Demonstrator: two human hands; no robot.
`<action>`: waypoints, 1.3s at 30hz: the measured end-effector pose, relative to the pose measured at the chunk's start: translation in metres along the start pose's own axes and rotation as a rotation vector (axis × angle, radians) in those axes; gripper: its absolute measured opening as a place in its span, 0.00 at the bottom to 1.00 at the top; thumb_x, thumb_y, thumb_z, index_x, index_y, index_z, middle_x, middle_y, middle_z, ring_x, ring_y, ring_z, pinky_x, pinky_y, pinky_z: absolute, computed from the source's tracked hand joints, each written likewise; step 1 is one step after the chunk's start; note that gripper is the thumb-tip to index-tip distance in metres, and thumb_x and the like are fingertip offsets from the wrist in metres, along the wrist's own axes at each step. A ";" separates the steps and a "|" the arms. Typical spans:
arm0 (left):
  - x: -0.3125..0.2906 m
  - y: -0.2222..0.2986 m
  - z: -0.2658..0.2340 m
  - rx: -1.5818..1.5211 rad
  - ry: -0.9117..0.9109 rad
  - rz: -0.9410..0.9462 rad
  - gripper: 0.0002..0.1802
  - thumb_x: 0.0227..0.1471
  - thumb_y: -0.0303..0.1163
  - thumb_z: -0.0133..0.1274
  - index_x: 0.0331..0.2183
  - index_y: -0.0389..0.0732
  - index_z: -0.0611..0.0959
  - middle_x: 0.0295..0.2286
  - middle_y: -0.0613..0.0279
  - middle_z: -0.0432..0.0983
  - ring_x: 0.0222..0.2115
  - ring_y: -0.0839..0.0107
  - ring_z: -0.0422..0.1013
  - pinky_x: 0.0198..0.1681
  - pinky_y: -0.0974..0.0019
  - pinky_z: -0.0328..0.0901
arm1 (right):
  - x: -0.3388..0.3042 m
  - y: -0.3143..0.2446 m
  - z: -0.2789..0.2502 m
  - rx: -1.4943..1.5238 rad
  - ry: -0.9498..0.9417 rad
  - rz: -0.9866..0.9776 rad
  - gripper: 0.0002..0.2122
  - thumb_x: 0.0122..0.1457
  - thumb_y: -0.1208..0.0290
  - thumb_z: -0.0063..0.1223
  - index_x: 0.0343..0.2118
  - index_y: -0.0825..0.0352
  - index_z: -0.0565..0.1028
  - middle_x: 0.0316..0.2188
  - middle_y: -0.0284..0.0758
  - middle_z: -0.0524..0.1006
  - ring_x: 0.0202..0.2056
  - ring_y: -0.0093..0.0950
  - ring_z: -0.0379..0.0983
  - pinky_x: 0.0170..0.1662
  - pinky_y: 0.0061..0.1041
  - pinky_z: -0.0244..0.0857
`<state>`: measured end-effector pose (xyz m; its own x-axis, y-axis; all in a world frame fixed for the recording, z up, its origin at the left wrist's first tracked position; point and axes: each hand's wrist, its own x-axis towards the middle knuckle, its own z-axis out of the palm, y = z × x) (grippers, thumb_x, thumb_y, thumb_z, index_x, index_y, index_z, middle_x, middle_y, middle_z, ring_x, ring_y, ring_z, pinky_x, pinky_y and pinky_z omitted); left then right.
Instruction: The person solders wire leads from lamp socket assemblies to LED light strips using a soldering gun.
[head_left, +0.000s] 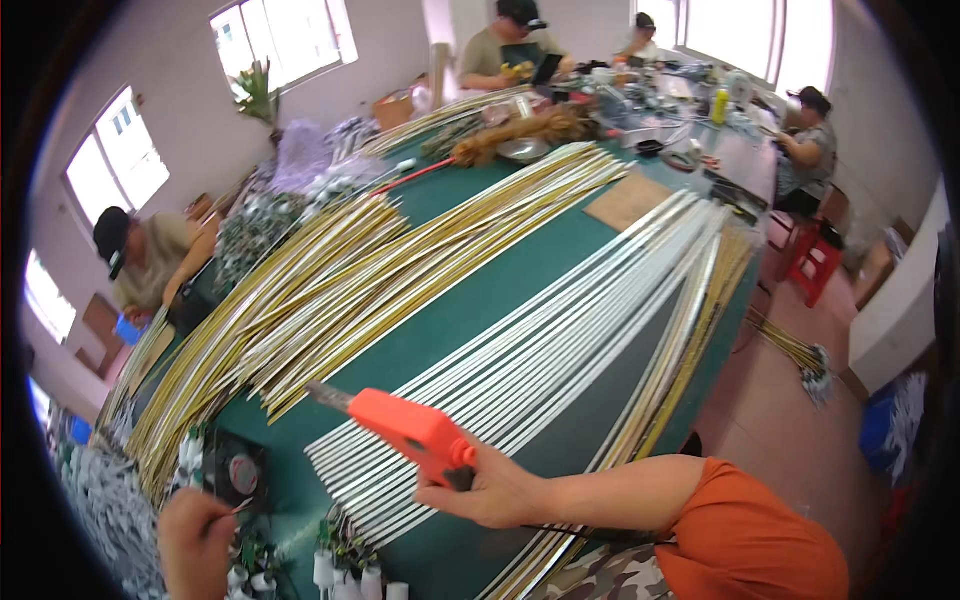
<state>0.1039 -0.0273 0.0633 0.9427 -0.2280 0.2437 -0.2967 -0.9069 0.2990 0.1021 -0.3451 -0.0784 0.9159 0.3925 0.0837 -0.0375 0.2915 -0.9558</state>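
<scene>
My right hand [495, 490] grips an orange glue gun [410, 428] whose metal nozzle points up-left over the green table [480, 300]. The gun hovers above the near ends of a fan of silver-white rods [560, 340]. My left hand [195, 545] is at the lower left, fingers pinched on a thin wire-like piece [240, 507] beside a small black fan [237, 470]. Small white cylindrical pieces [345, 572] stand at the table's near edge between my hands.
A wide spread of gold rods [330, 290] covers the table's left half. Several seated people work around it: one at the left [150, 260], two at the far end [505, 45], one at the right [805, 150]. Red stools [815, 260] and a rod bundle [795, 350] sit on the floor.
</scene>
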 end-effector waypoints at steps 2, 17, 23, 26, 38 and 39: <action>0.008 -0.020 0.047 -0.096 -0.177 -0.009 0.05 0.41 0.25 0.59 0.25 0.35 0.80 0.24 0.54 0.75 0.29 0.54 0.72 0.34 0.58 0.66 | -0.005 -0.009 -0.005 -0.109 0.104 0.115 0.22 0.59 0.73 0.57 0.54 0.66 0.62 0.31 0.25 0.69 0.32 0.15 0.65 0.37 0.21 0.63; 0.010 -0.073 0.142 -0.675 -0.475 -0.553 0.08 0.53 0.32 0.58 0.31 0.37 0.80 0.22 0.69 0.73 0.23 0.82 0.66 0.26 0.75 0.60 | 0.001 0.005 0.004 -0.045 0.027 0.070 0.19 0.55 0.77 0.57 0.51 0.68 0.70 0.41 0.32 0.78 0.40 0.18 0.73 0.46 0.24 0.67; 0.010 -0.082 0.159 -0.622 -0.468 -0.467 0.11 0.50 0.33 0.58 0.28 0.34 0.81 0.22 0.64 0.75 0.25 0.77 0.67 0.30 0.70 0.64 | 0.007 0.008 0.005 -0.025 0.029 0.190 0.18 0.55 0.74 0.57 0.49 0.67 0.71 0.38 0.31 0.78 0.39 0.20 0.73 0.46 0.25 0.67; 0.014 -0.080 0.158 -0.598 -0.487 -0.480 0.08 0.50 0.29 0.59 0.26 0.34 0.81 0.22 0.69 0.74 0.24 0.81 0.65 0.28 0.73 0.62 | 0.012 0.007 0.011 -0.341 -0.041 0.209 0.18 0.54 0.71 0.59 0.48 0.67 0.71 0.35 0.32 0.78 0.37 0.23 0.74 0.44 0.26 0.67; 0.019 -0.083 0.161 -0.535 -0.500 -0.462 0.09 0.47 0.30 0.60 0.25 0.34 0.81 0.20 0.68 0.74 0.23 0.80 0.66 0.27 0.72 0.62 | 0.021 0.021 0.017 -0.697 -0.173 0.096 0.21 0.53 0.68 0.60 0.50 0.66 0.70 0.35 0.40 0.77 0.35 0.37 0.75 0.41 0.32 0.68; 0.018 -0.085 0.162 -0.528 -0.497 -0.466 0.09 0.46 0.32 0.59 0.25 0.35 0.82 0.20 0.64 0.75 0.22 0.76 0.68 0.28 0.69 0.64 | 0.021 0.023 0.018 -0.671 -0.164 0.064 0.21 0.53 0.68 0.60 0.50 0.66 0.70 0.35 0.40 0.77 0.35 0.37 0.75 0.41 0.32 0.68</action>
<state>0.1710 -0.0122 -0.1073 0.9070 -0.1139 -0.4054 0.2207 -0.6913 0.6880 0.1134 -0.3140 -0.0937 0.8461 0.5329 0.0125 0.2144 -0.3187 -0.9233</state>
